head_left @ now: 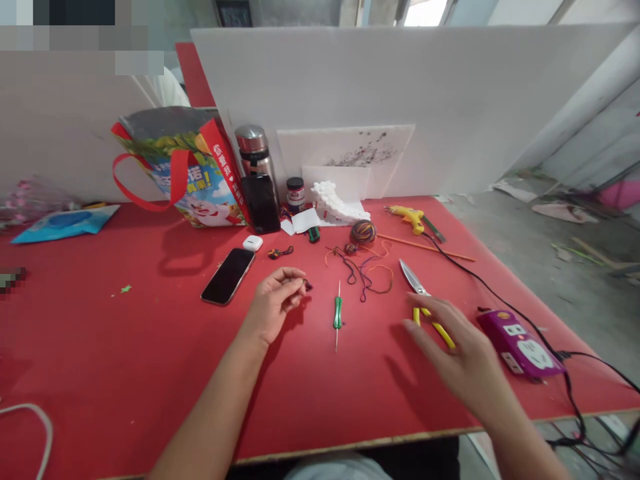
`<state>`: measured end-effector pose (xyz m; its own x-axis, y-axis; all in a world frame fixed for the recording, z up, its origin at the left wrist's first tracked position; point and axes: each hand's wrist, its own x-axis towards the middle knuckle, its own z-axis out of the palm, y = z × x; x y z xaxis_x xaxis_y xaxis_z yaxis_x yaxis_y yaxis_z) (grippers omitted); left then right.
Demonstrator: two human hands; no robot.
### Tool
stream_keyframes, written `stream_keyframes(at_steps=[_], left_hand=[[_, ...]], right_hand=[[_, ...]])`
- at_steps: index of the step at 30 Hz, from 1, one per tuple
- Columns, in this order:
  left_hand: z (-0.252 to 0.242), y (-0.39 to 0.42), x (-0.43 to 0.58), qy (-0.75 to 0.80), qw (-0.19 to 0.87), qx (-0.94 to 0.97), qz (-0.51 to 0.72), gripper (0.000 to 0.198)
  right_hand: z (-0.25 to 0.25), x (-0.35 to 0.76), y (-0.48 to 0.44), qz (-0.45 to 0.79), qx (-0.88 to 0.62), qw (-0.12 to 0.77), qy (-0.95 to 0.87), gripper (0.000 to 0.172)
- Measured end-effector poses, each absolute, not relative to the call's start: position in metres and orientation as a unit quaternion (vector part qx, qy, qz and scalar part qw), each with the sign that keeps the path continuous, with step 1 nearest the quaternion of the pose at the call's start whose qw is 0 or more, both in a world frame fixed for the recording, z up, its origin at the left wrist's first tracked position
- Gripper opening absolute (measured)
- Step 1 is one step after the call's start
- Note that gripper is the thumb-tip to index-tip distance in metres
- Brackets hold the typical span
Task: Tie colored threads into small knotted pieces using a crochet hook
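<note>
My left hand (281, 301) pinches a small dark piece of yarn work (308, 285) between thumb and fingers; most of it is hidden. Over the yellow handles of the scissors (414, 279) hovers my right hand (457, 337), thumb and fingers apart; I cannot tell whether it touches them. Between the hands lies a green-handled crochet hook (338, 313) with a thin metal tip at each end. Beyond it sits a multicoloured yarn ball (363, 232), with a smaller ball (351, 249) and loose strands in front. A small finished-looking yarn piece (280, 253) lies further left.
A phone (228, 277) and white earbud case (253, 243) lie left. A second phone (261, 203) leans on a steel flask (253, 143) beside a bag (195, 180). At right are a yellow glue gun (410, 217), its cord and a purple power strip (523, 347).
</note>
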<state>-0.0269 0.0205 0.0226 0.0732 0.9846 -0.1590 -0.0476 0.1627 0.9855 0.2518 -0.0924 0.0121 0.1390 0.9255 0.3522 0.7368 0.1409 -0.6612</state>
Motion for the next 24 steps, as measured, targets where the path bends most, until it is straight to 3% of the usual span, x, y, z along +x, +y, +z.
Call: stream_keyframes(at_steps=[5, 8, 17, 24], left_hand=[[0.049, -0.002, -0.002, 0.412, 0.737, 0.356, 0.401, 0.028], [0.050, -0.009, -0.001, 0.404, 0.747, 0.356, 0.389, 0.028], [0.040, -0.013, -0.020, 0.449, 0.675, 0.441, 0.384, 0.025], [0.033, -0.017, -0.024, 0.485, 0.532, 0.631, 0.290, 0.017]], right_hand=[[0.029, 0.189, -0.060, 0.417, -0.488, 0.441, -0.627, 0.057], [0.023, 0.177, -0.051, 0.510, -0.478, 0.427, -0.574, 0.036], [0.017, 0.193, -0.055, 0.541, -0.492, 0.402, -0.551, 0.049], [0.011, 0.198, -0.047, 0.516, -0.507, 0.382, -0.575, 0.043]])
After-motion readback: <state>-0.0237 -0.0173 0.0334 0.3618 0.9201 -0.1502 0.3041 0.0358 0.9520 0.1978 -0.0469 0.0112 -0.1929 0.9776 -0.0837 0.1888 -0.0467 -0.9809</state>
